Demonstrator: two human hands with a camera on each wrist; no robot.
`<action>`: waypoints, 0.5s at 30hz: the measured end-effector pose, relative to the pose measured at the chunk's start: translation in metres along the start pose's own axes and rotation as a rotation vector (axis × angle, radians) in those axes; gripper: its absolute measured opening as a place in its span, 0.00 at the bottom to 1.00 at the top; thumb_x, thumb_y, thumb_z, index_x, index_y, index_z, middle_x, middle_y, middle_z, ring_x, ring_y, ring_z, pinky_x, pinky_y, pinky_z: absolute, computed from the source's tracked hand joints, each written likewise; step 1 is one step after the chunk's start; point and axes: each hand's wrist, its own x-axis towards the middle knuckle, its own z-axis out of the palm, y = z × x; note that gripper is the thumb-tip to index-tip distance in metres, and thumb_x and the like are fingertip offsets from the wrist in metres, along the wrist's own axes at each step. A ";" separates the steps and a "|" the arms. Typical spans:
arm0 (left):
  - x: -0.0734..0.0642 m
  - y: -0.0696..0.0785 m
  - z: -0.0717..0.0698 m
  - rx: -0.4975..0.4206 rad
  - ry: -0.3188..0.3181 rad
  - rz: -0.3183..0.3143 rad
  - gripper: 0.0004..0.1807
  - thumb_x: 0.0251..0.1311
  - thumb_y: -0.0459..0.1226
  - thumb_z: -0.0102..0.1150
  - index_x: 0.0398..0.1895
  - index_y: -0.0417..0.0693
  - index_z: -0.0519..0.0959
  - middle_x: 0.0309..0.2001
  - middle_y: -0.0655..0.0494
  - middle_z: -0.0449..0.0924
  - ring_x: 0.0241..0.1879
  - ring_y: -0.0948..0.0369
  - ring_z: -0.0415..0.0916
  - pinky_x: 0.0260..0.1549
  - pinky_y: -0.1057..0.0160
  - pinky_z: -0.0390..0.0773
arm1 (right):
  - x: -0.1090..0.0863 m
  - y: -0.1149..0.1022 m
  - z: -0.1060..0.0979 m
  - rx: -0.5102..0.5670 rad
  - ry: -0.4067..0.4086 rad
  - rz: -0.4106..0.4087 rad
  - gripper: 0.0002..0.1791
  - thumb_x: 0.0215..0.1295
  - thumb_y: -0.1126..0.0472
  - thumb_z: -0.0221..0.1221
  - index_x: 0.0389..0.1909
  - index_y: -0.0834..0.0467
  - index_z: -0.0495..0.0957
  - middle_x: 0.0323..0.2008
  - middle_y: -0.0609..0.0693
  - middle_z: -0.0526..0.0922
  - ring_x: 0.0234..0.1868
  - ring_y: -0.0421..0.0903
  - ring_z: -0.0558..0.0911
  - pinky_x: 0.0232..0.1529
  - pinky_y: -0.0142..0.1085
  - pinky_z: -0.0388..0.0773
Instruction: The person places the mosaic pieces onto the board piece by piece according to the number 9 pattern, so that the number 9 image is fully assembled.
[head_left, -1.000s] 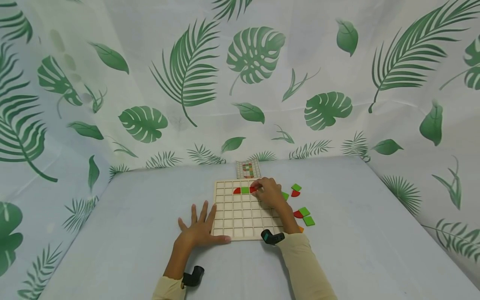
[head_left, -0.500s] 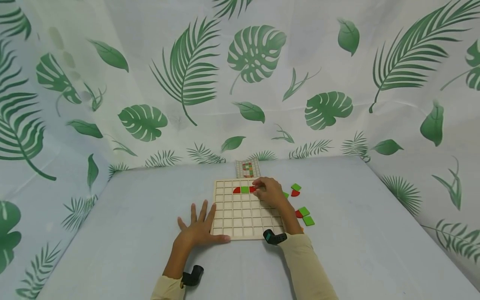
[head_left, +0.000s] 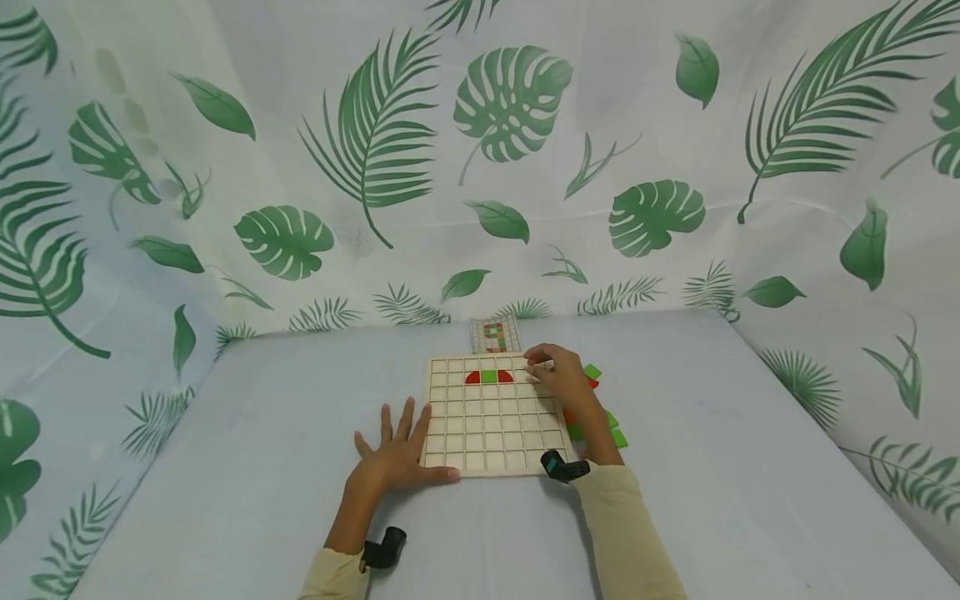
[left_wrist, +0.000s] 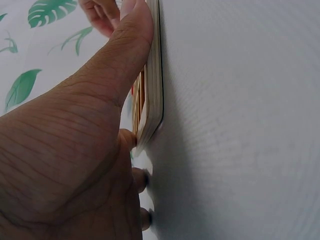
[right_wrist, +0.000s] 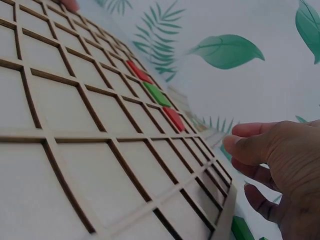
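Note:
A pale wooden grid board lies flat on the table. Along one of its far rows, a green square tile sits between two red rounded tiles, the left red tile and the right red tile. My left hand rests at the board's near left corner with fingers spread; the thumb lies along the near edge. Over the board's far right part is my right hand, its fingers loosely bent and holding nothing. In the right wrist view this hand is apart from the tiles.
Loose green tiles and red ones lie right of the board, partly hidden by my right arm. A small pattern card with coloured squares stands behind the board. A leaf-print cloth surrounds the table.
My right hand has let go of the right red tile and moved right, away from it. The red tile stays in its cell. My left hand has kept its place.

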 end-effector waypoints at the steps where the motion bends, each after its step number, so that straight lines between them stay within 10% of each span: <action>1: 0.000 0.000 0.000 0.002 0.001 -0.001 0.64 0.45 0.71 0.61 0.79 0.53 0.44 0.80 0.44 0.33 0.76 0.35 0.24 0.58 0.19 0.34 | 0.000 -0.001 -0.003 -0.009 0.006 0.004 0.12 0.66 0.68 0.60 0.49 0.64 0.80 0.43 0.60 0.84 0.48 0.56 0.81 0.47 0.49 0.79; 15: 0.003 -0.001 0.000 0.002 -0.013 -0.008 0.65 0.45 0.72 0.60 0.79 0.54 0.43 0.80 0.45 0.31 0.76 0.36 0.22 0.59 0.19 0.33 | -0.006 0.014 -0.027 -0.076 0.075 0.002 0.10 0.65 0.69 0.61 0.46 0.65 0.81 0.42 0.62 0.83 0.46 0.58 0.81 0.49 0.53 0.79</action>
